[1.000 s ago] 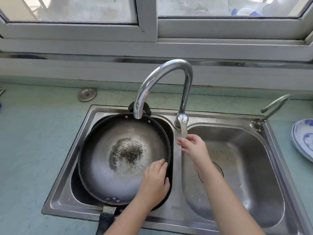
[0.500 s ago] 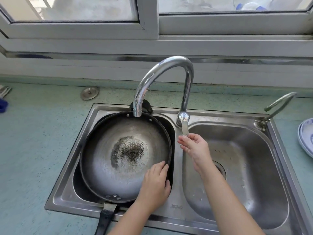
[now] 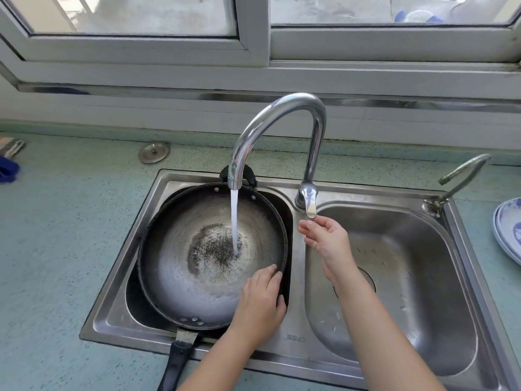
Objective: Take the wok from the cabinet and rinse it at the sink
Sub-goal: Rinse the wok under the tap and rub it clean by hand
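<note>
A dark, worn wok point(image 3: 180, 266) lies in the left basin of the steel double sink point(image 3: 293, 340), its black handle point(image 3: 176, 362) sticking out over the front edge. My left hand point(image 3: 260, 303) grips the wok's rim at the near right, fingers inside and thumb outside. My right hand point(image 3: 327, 238) holds the tip of the faucet lever point(image 3: 310, 206) between thumb and fingers. From the curved chrome spout point(image 3: 282, 108) a stream of water point(image 3: 234, 221) falls onto the speckled centre of the wok.
The right basin point(image 3: 408, 277) holds only its drain. Blue-and-white plates point(image 3: 507, 230) sit on the green counter at the far right, beside a small second tap point(image 3: 462, 173). A round metal cap point(image 3: 154, 152) lies behind the sink, and a blue cloth point(image 3: 8, 170) at the far left.
Water now runs from the spout into the wok; before it was dry. My right hand has risen to the lever's tip. My left hand stays on the rim.
</note>
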Demonstrator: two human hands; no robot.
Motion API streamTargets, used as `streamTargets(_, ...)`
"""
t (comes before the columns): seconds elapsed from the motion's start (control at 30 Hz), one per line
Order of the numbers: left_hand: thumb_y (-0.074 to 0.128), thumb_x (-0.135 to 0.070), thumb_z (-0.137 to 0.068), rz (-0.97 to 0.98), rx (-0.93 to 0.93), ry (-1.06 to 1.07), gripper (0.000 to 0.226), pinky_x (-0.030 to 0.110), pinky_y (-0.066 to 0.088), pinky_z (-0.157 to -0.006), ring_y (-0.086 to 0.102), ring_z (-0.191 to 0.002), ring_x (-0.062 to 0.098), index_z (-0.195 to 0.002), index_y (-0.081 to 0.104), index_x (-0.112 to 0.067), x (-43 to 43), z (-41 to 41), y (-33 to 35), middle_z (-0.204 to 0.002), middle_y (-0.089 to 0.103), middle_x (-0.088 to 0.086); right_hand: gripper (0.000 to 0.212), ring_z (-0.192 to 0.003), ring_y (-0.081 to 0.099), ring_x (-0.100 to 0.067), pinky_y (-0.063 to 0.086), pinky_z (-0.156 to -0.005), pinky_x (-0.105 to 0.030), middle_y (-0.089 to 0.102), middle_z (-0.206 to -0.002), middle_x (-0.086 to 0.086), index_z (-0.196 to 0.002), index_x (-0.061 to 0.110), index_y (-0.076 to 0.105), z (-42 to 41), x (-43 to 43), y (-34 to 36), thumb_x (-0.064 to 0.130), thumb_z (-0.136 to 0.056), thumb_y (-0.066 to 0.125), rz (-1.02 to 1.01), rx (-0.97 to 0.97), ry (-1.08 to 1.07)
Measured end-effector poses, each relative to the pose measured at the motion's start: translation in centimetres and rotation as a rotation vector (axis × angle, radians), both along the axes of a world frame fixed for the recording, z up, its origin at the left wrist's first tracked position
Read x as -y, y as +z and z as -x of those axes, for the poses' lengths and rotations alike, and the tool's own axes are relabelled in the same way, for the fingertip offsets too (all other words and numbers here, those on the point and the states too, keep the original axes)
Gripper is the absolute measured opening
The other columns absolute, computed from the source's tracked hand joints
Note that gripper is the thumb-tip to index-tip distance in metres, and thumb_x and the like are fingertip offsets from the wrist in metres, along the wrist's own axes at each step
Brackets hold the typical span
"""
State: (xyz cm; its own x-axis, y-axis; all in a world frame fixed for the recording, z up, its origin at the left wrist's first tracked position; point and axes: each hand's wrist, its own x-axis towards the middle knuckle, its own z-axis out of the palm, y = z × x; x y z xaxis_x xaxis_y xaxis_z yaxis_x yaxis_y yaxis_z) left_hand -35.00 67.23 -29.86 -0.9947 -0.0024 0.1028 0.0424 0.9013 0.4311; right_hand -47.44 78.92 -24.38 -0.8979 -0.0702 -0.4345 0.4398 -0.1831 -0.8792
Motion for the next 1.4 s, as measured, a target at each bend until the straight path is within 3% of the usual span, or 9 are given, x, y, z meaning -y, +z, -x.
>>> streamTargets(0.1, 0.044, -0.023, -0.07, -0.006, -0.007, 0.02, 0.041, 0.031, 0.055, -0.081, 0.05, -0.105, 0.016, -0.101, 0.067, -0.008, 0.5, -0.7, 0.6, -0.109, 0.069, 0.01, 0.024, -0.077, 0.062, -0.012, 0.046, -0.071, -0.023, 0.063, -0.084, -0.003, -0.11, 0.006, 0.053, -1.1, 0.1, 0.0, 0.005, -0.087, 0.06, -0.083, 0.003, 0.022)
streamTargets(0.3, 0.042, -0.022, -0.072, 0.041, 0.024, 0.105, 0.043, 0.038, 0.058, -0.075, 0.067, -0.096, 0.028, -0.1, 0.068, -0.003, 3.4, -3.7, 1.9, -0.106, 0.069, 0.013, 0.022, -0.073, 0.06, -0.01, 0.043, -0.065, -0.021, 0.061, -0.085, -0.005, -0.11, 0.006, 0.052, -5.1, 0.9, -0.4, 0.005, -0.088, 0.058, -0.164, 0.048, 0.099)
streamTargets(0.57, 0.043, -0.025, -0.072, 0.023, 0.099, 0.213, 0.047, 0.04, 0.056, -0.075, 0.069, -0.091, 0.032, -0.101, 0.068, 0.002, 7.0, -9.0, 2.9, -0.103, 0.069, 0.017, 0.019, -0.072, 0.058, -0.009, 0.041, -0.062, -0.021, 0.061, -0.09, -0.005, -0.108, 0.01, 0.051, -12.2, 4.0, -0.5, 0.006, -0.09, 0.056, -0.216, 0.075, 0.149)
streamTargets(0.73, 0.069, -0.01, -0.065, -0.036, 0.05, 0.235, 0.041, 0.04, 0.056, -0.077, 0.065, -0.088, 0.033, -0.103, 0.064, 0.004, 8.9, -13.2, 3.0, -0.099, 0.066, 0.017, 0.02, -0.075, 0.061, -0.009, 0.043, -0.059, -0.015, 0.062, -0.094, -0.005, -0.109, 0.009, 0.052, -17.9, 6.6, -0.7, 0.009, -0.089, 0.057, -0.284, 0.088, 0.19)
streamTargets(0.83, 0.063, -0.017, -0.069, -0.086, 0.108, 0.292, 0.043, 0.039, 0.053, -0.074, 0.062, -0.089, 0.033, -0.108, 0.062, 0.002, 9.9, -16.1, 3.1, -0.098, 0.063, 0.015, 0.022, -0.077, 0.062, -0.011, 0.043, -0.059, -0.015, 0.062, -0.093, -0.003, -0.111, 0.008, 0.053, -21.2, 8.3, -0.7, 0.011, -0.089, 0.058, -0.293, 0.108, 0.205)
streamTargets(0.97, 0.052, -0.027, -0.083, -0.256, 0.282, 0.396, 0.051, 0.035, 0.044, -0.089, 0.051, -0.11, 0.027, -0.129, 0.047, -0.005, 10.5, -19.0, 3.7, -0.118, 0.052, 0.01, 0.022, -0.075, 0.061, -0.007, 0.043, -0.062, -0.019, 0.06, -0.092, 0.0, -0.11, 0.01, 0.053, -24.9, 10.5, -1.1, 0.014, -0.09, 0.057, -0.302, 0.136, 0.239)
streamTargets(1.07, 0.055, -0.029, -0.086, -0.446, 0.402, 0.438, 0.054, 0.03, 0.041, -0.085, 0.051, -0.109, 0.021, -0.134, 0.037, -0.012, 10.7, -20.3, 3.9, -0.121, 0.048, 0.003, 0.015, -0.074, 0.06, -0.007, 0.042, -0.059, -0.017, 0.059, -0.093, -0.001, -0.104, 0.012, 0.053, -27.0, 12.1, -1.6, 0.012, -0.089, 0.057, -0.314, 0.15, 0.25)
streamTargets(1.27, 0.063, -0.025, -0.083, -0.713, 0.532, 0.458, 0.028, 0.029, 0.038, -0.066, 0.054, -0.083, 0.022, -0.1, 0.042, -0.018, 10.2, -22.0, 4.2, -0.093, 0.058, 0.002, 0.023, -0.076, 0.059, -0.012, 0.045, -0.06, -0.017, 0.061, -0.094, -0.007, -0.108, 0.004, 0.055, -29.4, 14.1, -2.5, 0.009, -0.087, 0.06, -0.346, 0.182, 0.224)
streamTargets(1.4, 0.063, -0.02, -0.084, -0.764, 0.495, 0.464, 0.028, 0.03, 0.036, -0.059, 0.06, -0.084, 0.03, -0.099, 0.041, -0.013, 9.8, -22.6, 4.3, -0.086, 0.058, 0.005, 0.028, -0.069, 0.061, -0.011, 0.048, -0.058, -0.019, 0.065, -0.089, -0.008, -0.113, 0.0, 0.055, -30.0, 14.7, -2.9, 0.011, -0.088, 0.059, -0.321, 0.225, 0.212)
